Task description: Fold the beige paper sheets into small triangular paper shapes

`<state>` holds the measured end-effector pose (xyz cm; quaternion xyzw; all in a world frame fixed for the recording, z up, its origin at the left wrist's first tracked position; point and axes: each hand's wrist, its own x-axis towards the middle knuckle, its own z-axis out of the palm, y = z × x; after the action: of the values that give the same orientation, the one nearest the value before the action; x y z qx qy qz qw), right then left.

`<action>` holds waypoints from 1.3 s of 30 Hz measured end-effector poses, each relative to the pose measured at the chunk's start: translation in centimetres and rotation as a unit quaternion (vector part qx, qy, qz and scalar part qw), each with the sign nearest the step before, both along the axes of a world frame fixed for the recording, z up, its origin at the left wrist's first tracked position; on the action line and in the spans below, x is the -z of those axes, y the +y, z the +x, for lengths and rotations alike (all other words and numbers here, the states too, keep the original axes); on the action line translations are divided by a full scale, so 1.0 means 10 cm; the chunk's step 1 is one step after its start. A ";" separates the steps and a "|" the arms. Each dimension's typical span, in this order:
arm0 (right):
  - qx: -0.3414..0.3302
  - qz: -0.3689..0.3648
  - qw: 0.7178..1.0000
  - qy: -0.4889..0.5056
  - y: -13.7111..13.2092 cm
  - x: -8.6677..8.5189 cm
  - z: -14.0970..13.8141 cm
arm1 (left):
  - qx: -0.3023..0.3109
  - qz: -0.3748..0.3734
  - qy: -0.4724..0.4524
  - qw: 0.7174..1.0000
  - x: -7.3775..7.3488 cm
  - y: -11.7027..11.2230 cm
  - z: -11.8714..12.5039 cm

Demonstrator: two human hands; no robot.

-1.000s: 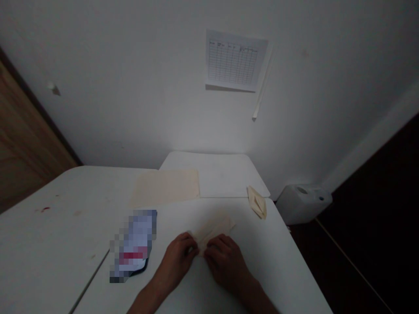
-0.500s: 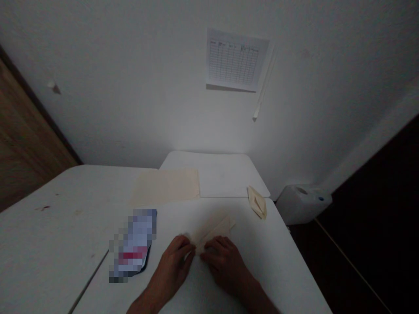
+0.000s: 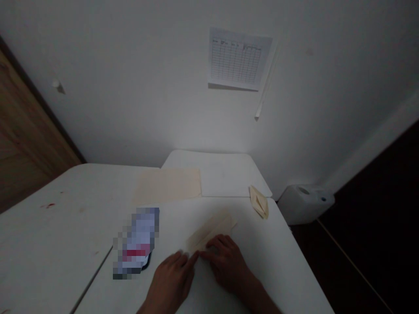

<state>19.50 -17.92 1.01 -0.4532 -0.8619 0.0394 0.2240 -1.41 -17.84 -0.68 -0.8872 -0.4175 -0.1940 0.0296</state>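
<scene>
A thin cream sheet of paper (image 3: 214,224), partly folded, lies slantwise on the white table in front of me. My left hand (image 3: 173,274) is at its near corner, index finger stretched out to the edge and the other fingers loosely bent. At the sheet's near right side, my right hand (image 3: 225,259) has its fingers bent and pressed onto the paper, index tip close to the left one. The fingers cover the near edge. Further right lies a small folded cream paper piece (image 3: 259,203), touched by neither hand.
A larger flat cream sheet (image 3: 168,186) lies at the back of the table (image 3: 262,270). On the left is a blurred-out, phone-like object (image 3: 139,240). A printed table sheet (image 3: 238,59) hangs on the wall. Beyond the right edge stands a white container (image 3: 306,205).
My left hand has slid slightly nearer to me, from a pinch at the sheet's left corner to an outstretched index finger. More of the sheet's left end shows. My right hand barely moved.
</scene>
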 end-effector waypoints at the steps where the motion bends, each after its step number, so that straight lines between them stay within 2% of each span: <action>1: 0.000 -0.002 1.000 -0.001 0.00 0.00 0.00 | -0.003 -0.001 0.001 1.000 -0.01 0.00 0.00; 11: -0.003 -0.013 1.000 0.006 0.00 -0.01 0.01 | -0.070 0.030 0.012 0.997 -0.04 -0.05 -0.05; 26: -0.041 -0.012 0.992 -0.117 0.06 -0.14 -0.02 | -0.067 0.002 -0.001 0.998 -0.03 -0.05 -0.05; 32: -0.021 0.000 0.993 -0.115 0.02 -0.16 -0.03 | -0.092 -0.009 0.003 0.996 -0.05 -0.05 -0.04; 39: -0.001 -0.019 0.994 -0.111 -0.02 -0.18 0.07 | -0.097 -0.014 0.004 0.995 -0.03 -0.04 -0.05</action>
<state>20.17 -18.11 2.82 -0.4584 -0.8808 0.0057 0.1184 -1.87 -18.28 -0.43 -0.8437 -0.5040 -0.1808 0.0371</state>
